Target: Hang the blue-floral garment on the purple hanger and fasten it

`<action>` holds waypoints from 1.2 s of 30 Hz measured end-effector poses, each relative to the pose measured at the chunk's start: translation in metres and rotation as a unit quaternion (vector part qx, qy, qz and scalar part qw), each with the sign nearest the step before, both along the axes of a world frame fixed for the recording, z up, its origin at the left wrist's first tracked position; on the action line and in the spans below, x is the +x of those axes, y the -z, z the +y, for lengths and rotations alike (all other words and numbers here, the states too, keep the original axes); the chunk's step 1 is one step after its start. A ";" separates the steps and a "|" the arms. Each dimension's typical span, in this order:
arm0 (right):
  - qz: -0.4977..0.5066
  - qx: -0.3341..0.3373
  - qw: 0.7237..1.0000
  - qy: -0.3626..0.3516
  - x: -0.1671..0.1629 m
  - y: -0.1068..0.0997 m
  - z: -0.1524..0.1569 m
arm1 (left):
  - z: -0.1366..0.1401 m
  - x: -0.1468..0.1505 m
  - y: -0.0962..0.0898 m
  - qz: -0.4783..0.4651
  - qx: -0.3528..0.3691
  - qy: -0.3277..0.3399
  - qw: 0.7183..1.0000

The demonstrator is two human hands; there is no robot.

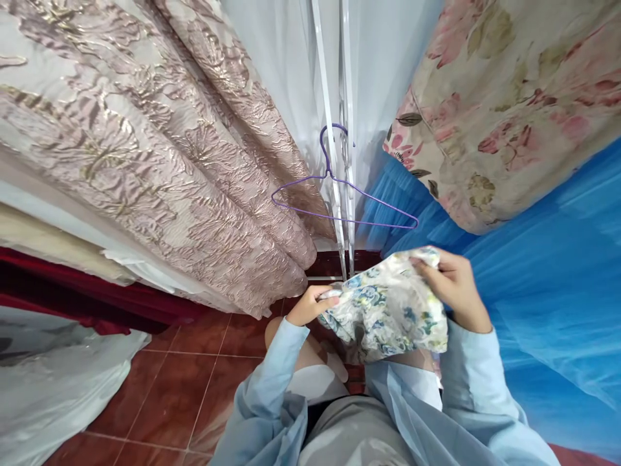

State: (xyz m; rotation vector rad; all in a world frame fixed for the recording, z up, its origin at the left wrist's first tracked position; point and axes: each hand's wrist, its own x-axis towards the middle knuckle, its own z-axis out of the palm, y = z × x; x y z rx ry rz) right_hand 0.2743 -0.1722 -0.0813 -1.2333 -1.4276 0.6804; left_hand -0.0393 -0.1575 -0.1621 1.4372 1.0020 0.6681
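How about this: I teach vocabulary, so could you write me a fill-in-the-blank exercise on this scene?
1. The cloth in the left hand and right hand is printed with blue ____.
2. The hanger is ____.
3. The floor is laid with reddish ____.
4. The sleeves are light ____.
Missing words: flowers; purple; tiles; blue.

Lt-blue shirt (417, 414) w/ long slvs (473, 369), worn open over grey top (359, 437) (white cloth (315, 382) below).

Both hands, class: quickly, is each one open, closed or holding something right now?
Left hand: closed, holding one side of the flowered cloth.
Right hand: closed, holding the other side.
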 end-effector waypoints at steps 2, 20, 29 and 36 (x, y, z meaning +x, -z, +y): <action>0.006 0.057 0.996 0.064 0.019 -0.006 0.019 | 0.002 -0.012 -0.007 0.022 0.037 -0.044 0.998; -0.035 -0.015 0.992 -0.122 -0.024 -0.041 0.137 | 0.063 -0.102 -0.035 0.155 0.154 -0.139 0.966; -0.052 -0.023 0.990 -0.126 -0.028 -0.052 0.123 | 0.197 -0.104 -0.069 0.269 0.106 -0.278 0.916; -0.019 -0.029 0.993 -0.117 -0.027 -0.044 0.122 | 0.267 -0.088 -0.121 0.200 0.355 -0.352 0.843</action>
